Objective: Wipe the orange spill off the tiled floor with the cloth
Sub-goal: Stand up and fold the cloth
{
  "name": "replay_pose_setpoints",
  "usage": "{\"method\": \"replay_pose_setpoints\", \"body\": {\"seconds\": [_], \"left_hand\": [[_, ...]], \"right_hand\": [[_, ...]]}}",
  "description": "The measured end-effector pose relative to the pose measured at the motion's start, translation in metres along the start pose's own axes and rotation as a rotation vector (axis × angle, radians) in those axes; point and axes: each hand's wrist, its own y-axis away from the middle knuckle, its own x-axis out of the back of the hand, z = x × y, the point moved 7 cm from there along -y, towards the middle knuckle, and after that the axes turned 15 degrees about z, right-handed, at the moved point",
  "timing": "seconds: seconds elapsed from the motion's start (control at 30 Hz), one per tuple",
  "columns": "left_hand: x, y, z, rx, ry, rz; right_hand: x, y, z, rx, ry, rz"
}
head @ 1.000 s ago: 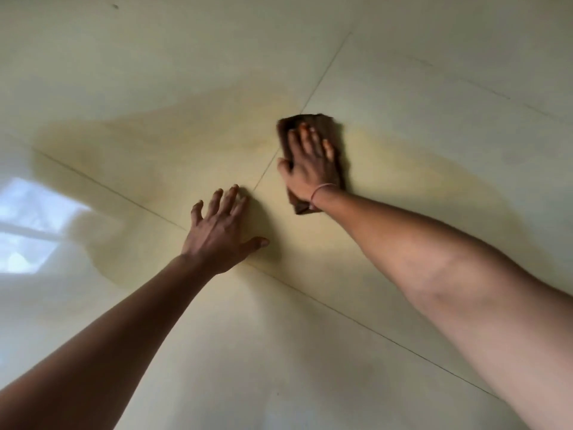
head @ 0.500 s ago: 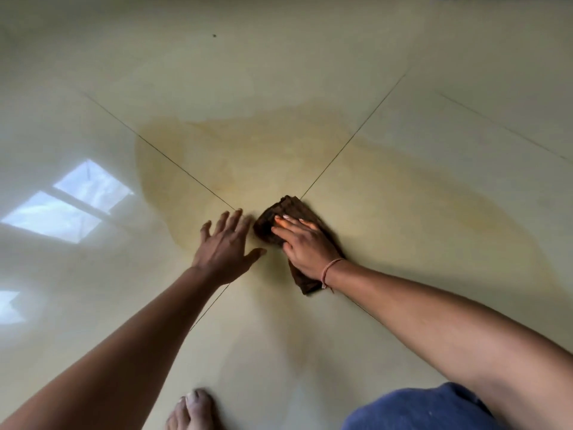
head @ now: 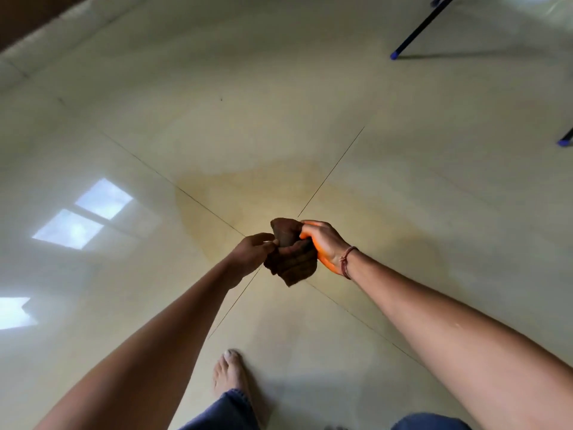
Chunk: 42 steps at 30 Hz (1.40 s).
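Centre frame: left hand [head: 251, 252] and right hand [head: 326, 243], fingers clamped on the cloth [head: 291, 262], held above the orange spill [head: 229, 193]. Best refolded to a clean face before wiping inward.

the glossy cream tiled floor [head: 130, 308] is carrying a pale orange spill [head: 257, 187], which is spreading over the point where thin grout lines are crossing. a bare foot [head: 229, 373] is standing on the tiles near the bottom edge. a dark blue-tipped furniture leg [head: 414, 31] is resting far off at upper right, with a second blue tip [head: 565, 140] at the right edge. window light [head: 88, 212] is reflecting at left.
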Motion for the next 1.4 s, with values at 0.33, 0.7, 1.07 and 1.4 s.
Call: {"method": "replay_pose_setpoints", "body": {"seconds": [0.33,0.7,1.07,1.4], "left_hand": [[0.099,0.284,0.314,-0.244,0.188,0.032],[0.168,0.501,0.549,-0.498,0.702,0.171],[0.171,0.556,0.552,-0.418,0.562,0.015],[0.178,0.585,0.604,-0.783,-0.092,0.194]], "right_hand": [[0.14,0.271,-0.293,0.162,-0.075,0.196],[0.238,0.492,-0.501,0.477,-0.312,0.158],[0.244,0.551,-0.529,0.343,-0.424,0.232],[0.276,0.57,-0.546,0.588,-0.241,0.531]]}}
